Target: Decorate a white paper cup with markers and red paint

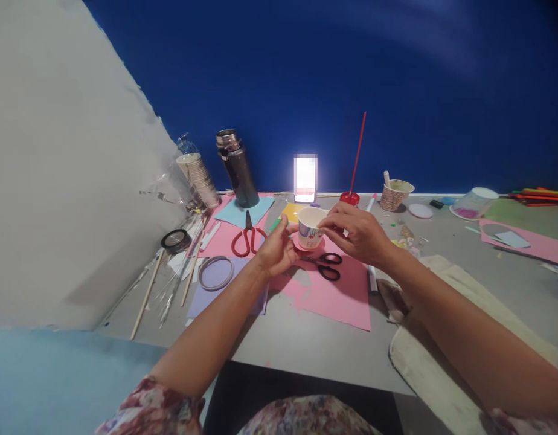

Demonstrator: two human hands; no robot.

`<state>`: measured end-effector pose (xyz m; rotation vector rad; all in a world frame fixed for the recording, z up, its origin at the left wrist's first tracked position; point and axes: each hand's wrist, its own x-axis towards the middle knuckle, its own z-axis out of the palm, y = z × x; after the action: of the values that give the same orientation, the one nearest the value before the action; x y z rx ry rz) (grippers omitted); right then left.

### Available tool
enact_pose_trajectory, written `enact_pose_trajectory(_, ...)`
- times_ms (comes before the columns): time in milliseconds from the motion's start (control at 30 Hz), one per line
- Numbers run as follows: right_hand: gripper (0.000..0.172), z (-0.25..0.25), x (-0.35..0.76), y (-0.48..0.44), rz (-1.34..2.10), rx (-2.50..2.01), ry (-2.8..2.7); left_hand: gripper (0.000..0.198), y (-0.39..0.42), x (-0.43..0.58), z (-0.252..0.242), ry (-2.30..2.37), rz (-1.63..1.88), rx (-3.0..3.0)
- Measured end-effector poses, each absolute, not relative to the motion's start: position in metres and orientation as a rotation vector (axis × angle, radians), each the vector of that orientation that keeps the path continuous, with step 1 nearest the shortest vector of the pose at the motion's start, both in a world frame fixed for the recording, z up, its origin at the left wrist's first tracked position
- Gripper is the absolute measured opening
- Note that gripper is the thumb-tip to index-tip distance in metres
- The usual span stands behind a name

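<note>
Paper cup [310, 226] upright just above pink sheet [346, 296], left hand [275, 252] fingers pinched on its base, right hand [358, 234] fingertips clamped on its rim; black scissors [327, 266] lie idle, sheet already notched, so cutting looks done, cup still undecorated.

left grip [275, 249], right grip [358, 234], close together

Both hands, left hand [275, 251] and right hand [357, 232], hold a paper cup [310, 228] over pink paper [337, 290]
</note>
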<state>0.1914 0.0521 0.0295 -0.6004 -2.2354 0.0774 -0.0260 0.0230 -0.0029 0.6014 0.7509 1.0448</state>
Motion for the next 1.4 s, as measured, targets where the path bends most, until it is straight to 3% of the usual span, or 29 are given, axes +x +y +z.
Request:
enact_pose_trajectory(833, 0.026, 0.0308, 0.1916, 0.0484, -0.061, -0.662, -2.437, 0.069, 0.0236, -0.0272, -0.0011, 0.774, 1.077, 0.639)
enact_pose_trajectory(1400, 0.023, 0.0336, 0.1893, 0.0451, -0.153, -0.858, -2.538, 0.063, 0.0218, -0.0220, 0.0014, 0.843, 1.158, 0.634)
